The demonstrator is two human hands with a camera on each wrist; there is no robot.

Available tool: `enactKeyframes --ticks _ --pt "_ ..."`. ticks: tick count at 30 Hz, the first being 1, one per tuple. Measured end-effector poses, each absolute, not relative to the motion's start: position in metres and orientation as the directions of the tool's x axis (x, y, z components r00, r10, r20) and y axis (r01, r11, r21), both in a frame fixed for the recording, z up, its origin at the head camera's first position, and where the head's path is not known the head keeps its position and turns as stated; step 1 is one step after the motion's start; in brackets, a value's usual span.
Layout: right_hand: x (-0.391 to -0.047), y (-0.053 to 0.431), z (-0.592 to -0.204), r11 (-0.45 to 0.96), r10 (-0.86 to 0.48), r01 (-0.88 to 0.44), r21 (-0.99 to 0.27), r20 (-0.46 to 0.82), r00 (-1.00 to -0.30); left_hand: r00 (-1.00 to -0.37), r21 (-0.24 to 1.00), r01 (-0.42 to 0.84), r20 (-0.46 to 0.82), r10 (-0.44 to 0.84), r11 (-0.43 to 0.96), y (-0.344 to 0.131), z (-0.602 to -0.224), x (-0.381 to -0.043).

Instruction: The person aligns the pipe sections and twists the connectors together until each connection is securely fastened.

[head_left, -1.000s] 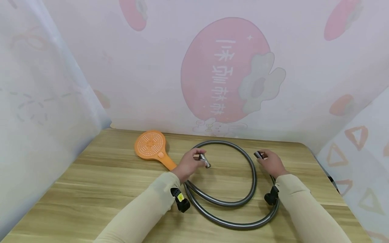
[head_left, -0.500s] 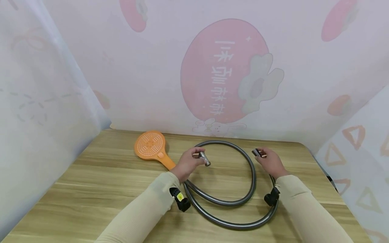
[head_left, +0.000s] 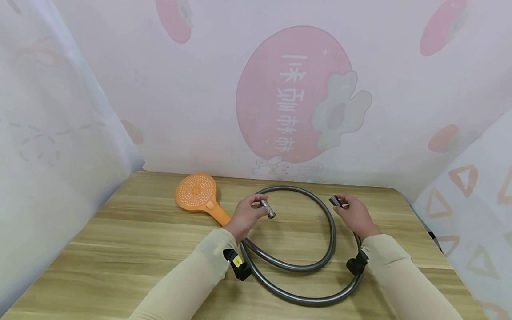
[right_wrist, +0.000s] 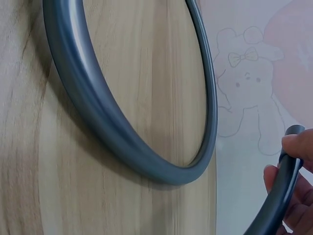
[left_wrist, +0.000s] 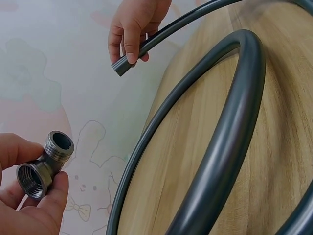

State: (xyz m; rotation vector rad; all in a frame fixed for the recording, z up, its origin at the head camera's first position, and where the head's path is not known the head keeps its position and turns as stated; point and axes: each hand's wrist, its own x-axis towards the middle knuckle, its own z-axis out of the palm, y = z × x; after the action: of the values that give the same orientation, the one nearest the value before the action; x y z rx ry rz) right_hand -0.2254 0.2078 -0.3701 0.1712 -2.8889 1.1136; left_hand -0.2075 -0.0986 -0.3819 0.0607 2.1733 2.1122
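My left hand (head_left: 245, 216) pinches a metal threaded pipe fitting (left_wrist: 46, 164) between thumb and fingers. In the left wrist view one threaded outlet faces up and another faces the camera. My right hand (head_left: 356, 216) grips the ribbed metal end (left_wrist: 122, 66) of a dark grey shower hose (head_left: 304, 268), held above the table. The two hands are apart, with the hose looped on the table between and below them. An orange shower head (head_left: 197, 192) lies to the left of my left hand, its perforated face up. Its handle's lower end is hidden behind that hand.
The wooden table (head_left: 140, 249) carries everything, with its far edge against a pale printed curtain (head_left: 192, 111). More curtain hangs at the left and right sides. A black wrist camera (head_left: 242, 268) sits on the left sleeve, another on the right.
My right hand has shifted slightly left with the hose end, which has turned a little. The left hand keeps the fitting in almost the same place.
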Motion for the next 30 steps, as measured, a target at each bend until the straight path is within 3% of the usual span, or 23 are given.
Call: enactKeyframes --ticks 30 --pt "-0.214 0.198 -0.36 0.717 -0.088 -0.188 -0.671 0.18 -0.98 -0.995 0.998 -0.057 -0.056 0.077 -0.016 -0.095 -0.376 -0.21"
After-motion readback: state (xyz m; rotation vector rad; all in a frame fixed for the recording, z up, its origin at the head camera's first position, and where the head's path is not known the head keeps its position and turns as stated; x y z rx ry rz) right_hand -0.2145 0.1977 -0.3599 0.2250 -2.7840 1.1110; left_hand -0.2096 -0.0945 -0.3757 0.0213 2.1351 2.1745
